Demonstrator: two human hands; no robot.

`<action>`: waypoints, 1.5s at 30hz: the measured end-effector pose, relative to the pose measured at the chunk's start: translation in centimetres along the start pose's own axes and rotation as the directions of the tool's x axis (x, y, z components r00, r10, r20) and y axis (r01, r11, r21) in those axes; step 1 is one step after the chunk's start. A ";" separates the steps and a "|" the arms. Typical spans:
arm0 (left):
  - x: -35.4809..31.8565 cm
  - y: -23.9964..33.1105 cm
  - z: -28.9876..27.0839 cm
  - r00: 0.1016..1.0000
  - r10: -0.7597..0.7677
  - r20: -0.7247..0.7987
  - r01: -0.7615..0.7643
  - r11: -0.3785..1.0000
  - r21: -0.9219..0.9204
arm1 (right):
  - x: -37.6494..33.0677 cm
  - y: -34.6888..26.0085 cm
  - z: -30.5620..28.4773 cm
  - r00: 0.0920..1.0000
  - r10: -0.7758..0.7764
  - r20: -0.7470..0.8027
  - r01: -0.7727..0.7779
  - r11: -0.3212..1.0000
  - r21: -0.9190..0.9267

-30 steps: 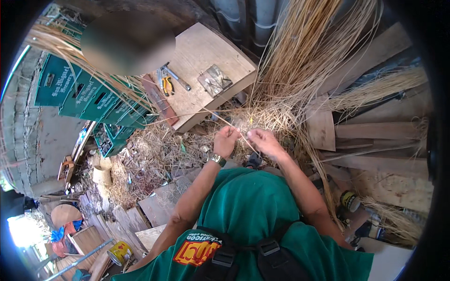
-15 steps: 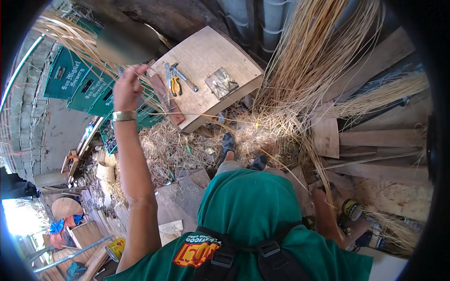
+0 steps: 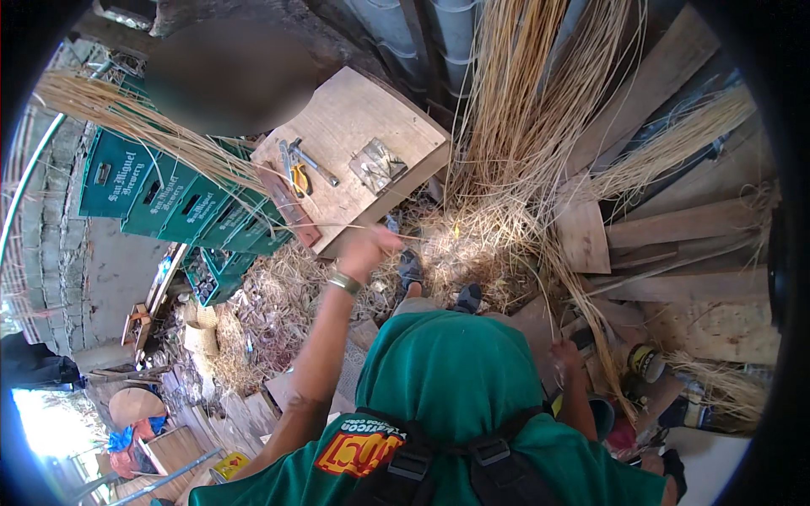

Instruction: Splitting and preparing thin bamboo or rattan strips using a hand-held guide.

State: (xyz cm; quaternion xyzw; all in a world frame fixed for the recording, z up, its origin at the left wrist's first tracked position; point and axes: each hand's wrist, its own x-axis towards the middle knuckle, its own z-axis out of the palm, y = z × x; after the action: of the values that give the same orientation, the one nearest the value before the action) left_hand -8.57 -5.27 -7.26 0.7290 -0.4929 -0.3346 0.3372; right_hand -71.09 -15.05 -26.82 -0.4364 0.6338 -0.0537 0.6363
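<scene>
My left hand is in front of the small wooden table's near corner, above the fibre-littered floor. Its fingers look curled together but are smeared by motion; a thin pale line runs close by them, and I cannot make out what they hold. Low on the right, my right hand is closed at the lower end of a thin cane strip, which rises from it. On the wooden table lie yellow-handled pliers, a hammer, a dark reddish wooden bar and a small worn block.
Green crates stand at the left, with a bundle of cane strips across them. Tall bundles of strips lean at the back right beside wooden boards. Loose shavings cover the floor. A woven basket sits left.
My left hand has swung down and right from beside the table's left edge to in front of its near corner. My right hand has risen slightly. The view has shifted a little.
</scene>
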 end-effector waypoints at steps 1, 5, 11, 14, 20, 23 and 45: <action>-0.2 3.8 3.3 0.967 0.038 0.252 -0.114 0.949 0.294 | 0.1 -1.5 1.3 1.000 -0.016 -0.003 0.016 0.999 0.043; -0.8 9.9 11.5 0.830 -0.119 0.545 0.189 0.979 -0.075 | -3.1 -16.2 10.5 0.987 -0.159 0.039 0.143 0.956 0.256; 4.9 14.6 7.6 0.921 -0.085 0.380 0.175 0.962 -0.209 | -9.6 -31.5 17.8 0.838 -0.431 0.335 0.382 0.901 0.206; 6.3 16.8 2.6 0.906 -0.093 0.412 0.324 0.781 -0.534 | -10.8 -36.0 22.6 0.686 -0.680 0.259 0.641 0.733 0.228; 11.0 23.5 -23.7 0.985 0.071 -0.157 -0.073 0.997 -0.003 | -15.1 -45.2 24.1 0.576 -0.817 0.040 0.803 0.574 0.158; 15.0 21.1 -44.9 0.941 0.174 -0.290 -0.106 0.966 0.236 | -16.0 -48.2 24.6 0.441 -0.896 -0.042 0.895 0.443 -0.057; 15.3 -6.0 -14.0 0.925 -0.368 0.094 0.290 0.526 -0.800 | 0.1 -45.3 42.4 0.829 -0.375 0.416 0.493 0.841 -0.223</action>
State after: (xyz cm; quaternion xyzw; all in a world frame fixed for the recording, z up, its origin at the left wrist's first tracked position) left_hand 10.36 -15.76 -6.88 0.5920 -0.1277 -0.5452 0.5796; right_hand -12.94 -22.27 -6.44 -0.6703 0.3904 -0.0150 0.6309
